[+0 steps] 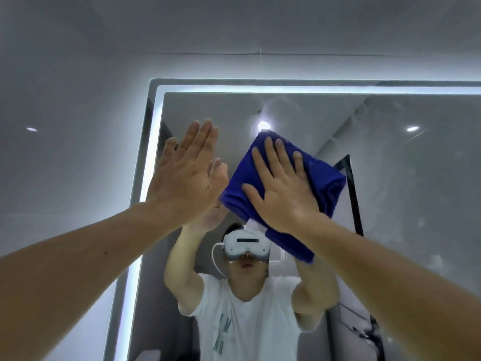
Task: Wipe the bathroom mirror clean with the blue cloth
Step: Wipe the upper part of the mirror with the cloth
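The right hand (283, 188) lies flat, fingers spread, pressing the folded blue terry cloth (321, 178) against the upper left of the light-framed bathroom mirror (390, 183). The left hand (187, 173) rests flat alongside. Even pressure and overlapping strokes should serve best.

Fuzzy blue cloth (322, 175), glossy smeared mirror (403, 178) glass, smooth matt wall (78, 74)

The right hand (283, 194) lies flat on the folded cloth (320, 175), pressing it against the upper mirror (403, 178), and the left hand (187, 175) lies flat on the glass just left of the cloth, near the mirror's left edge.
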Demonstrator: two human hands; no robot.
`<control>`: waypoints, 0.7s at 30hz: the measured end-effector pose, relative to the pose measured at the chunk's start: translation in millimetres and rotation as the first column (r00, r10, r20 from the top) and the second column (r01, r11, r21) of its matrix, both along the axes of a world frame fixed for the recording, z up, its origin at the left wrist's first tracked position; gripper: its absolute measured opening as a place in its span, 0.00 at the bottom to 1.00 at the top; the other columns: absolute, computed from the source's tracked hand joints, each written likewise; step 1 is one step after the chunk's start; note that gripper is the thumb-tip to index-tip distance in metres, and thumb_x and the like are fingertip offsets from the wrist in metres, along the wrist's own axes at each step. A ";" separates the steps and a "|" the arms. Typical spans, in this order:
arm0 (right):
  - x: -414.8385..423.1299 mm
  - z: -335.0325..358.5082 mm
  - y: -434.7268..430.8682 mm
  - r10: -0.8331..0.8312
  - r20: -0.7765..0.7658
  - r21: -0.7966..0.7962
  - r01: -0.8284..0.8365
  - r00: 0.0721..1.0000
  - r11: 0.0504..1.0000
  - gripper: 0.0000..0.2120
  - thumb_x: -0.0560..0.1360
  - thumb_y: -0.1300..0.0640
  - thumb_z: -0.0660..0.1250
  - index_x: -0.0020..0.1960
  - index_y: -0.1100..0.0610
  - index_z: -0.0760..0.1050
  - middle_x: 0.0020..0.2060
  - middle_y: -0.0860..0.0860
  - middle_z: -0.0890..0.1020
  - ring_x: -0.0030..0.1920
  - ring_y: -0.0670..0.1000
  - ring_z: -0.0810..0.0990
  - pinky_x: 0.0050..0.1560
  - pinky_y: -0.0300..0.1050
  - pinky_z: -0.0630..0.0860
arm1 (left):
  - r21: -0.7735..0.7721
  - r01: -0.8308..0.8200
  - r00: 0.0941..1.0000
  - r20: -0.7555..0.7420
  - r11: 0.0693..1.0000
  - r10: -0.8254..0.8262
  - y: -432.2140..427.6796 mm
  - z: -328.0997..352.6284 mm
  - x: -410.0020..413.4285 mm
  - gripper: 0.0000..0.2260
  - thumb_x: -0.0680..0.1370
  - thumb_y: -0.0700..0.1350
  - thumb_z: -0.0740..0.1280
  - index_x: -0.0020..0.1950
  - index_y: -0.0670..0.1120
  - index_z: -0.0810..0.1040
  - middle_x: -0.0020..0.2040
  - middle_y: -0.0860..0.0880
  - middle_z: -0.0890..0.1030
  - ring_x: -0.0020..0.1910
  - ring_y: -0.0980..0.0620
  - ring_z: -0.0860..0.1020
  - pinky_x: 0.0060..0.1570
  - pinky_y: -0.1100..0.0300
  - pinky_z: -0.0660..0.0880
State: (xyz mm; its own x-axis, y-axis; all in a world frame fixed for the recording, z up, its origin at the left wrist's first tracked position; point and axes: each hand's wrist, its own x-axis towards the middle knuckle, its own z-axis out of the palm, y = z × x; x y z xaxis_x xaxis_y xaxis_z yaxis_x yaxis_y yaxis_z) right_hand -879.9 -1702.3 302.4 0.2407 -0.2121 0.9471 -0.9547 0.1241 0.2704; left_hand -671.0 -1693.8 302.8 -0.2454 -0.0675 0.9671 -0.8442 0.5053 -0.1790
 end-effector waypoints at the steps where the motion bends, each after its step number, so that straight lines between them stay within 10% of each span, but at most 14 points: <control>1: -3.4 -22.4 1.1 0.006 -0.022 0.013 -0.005 1.000 1.000 0.33 0.80 0.36 0.39 0.79 0.52 0.40 0.78 0.52 0.40 0.77 0.52 0.36 0.76 0.57 0.39 | 0.008 -0.004 1.000 0.006 1.000 0.004 0.5 -1.5 -2.3 0.30 0.80 0.59 0.41 0.80 0.50 0.40 0.81 0.54 0.39 0.77 0.59 0.34 0.77 0.53 0.36; 5: -23.4 -51.2 6.2 -0.008 -0.100 0.082 0.016 0.995 0.997 0.30 0.81 0.39 0.36 0.79 0.51 0.41 0.78 0.51 0.40 0.77 0.50 0.36 0.75 0.55 0.38 | -0.005 -0.041 0.996 0.079 0.999 0.041 4.4 -3.9 -5.1 0.34 0.75 0.61 0.33 0.80 0.50 0.38 0.80 0.54 0.36 0.76 0.59 0.31 0.77 0.53 0.35; 21: -10.5 218.3 7.0 -0.035 0.221 0.022 0.030 0.975 0.999 0.32 0.80 0.38 0.38 0.79 0.51 0.38 0.78 0.53 0.39 0.77 0.53 0.35 0.74 0.58 0.35 | -0.084 -0.075 0.991 0.105 0.994 0.084 1.6 55.2 17.7 0.31 0.74 0.64 0.31 0.75 0.56 0.31 0.76 0.60 0.31 0.75 0.62 0.29 0.76 0.55 0.34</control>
